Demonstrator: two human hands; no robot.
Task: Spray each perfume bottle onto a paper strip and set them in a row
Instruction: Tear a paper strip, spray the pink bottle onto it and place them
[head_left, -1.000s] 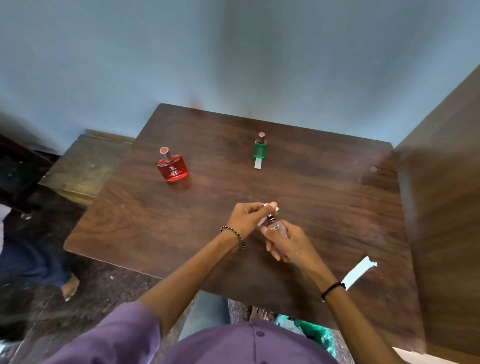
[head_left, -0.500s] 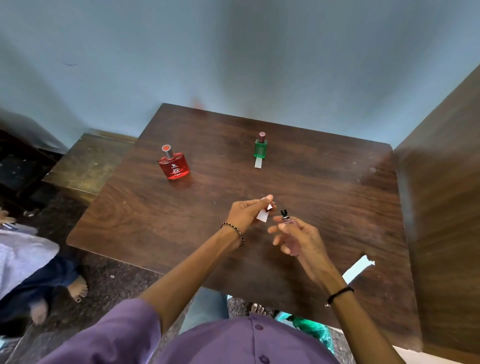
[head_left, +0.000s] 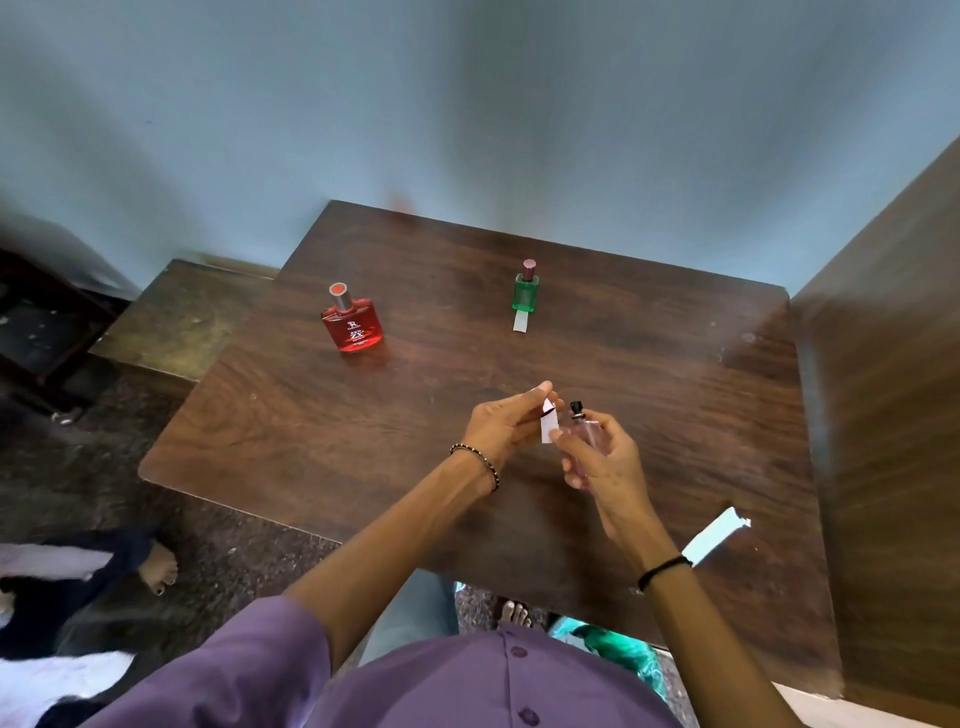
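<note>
Head view: right hand (head_left: 605, 465) grips pink bottle (head_left: 591, 440) round its body above the table (head_left: 337, 447), left hand (head_left: 504, 426) pinches paper strip (head_left: 547, 430) beside the nozzle (head_left: 576, 407). Glass looks small, slick, breakable; strip floppy, so hold its end. Green bottle (head_left: 525, 292), red bottle (head_left: 354, 326) stand farther back.

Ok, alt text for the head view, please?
Over a dark wooden table, the left hand pinches a paper strip beside the nozzle of a small pink bottle gripped in the right hand. Farther back stand a red bottle and a green bottle with a strip at its base; a spare strip lies near the right wrist.
</note>
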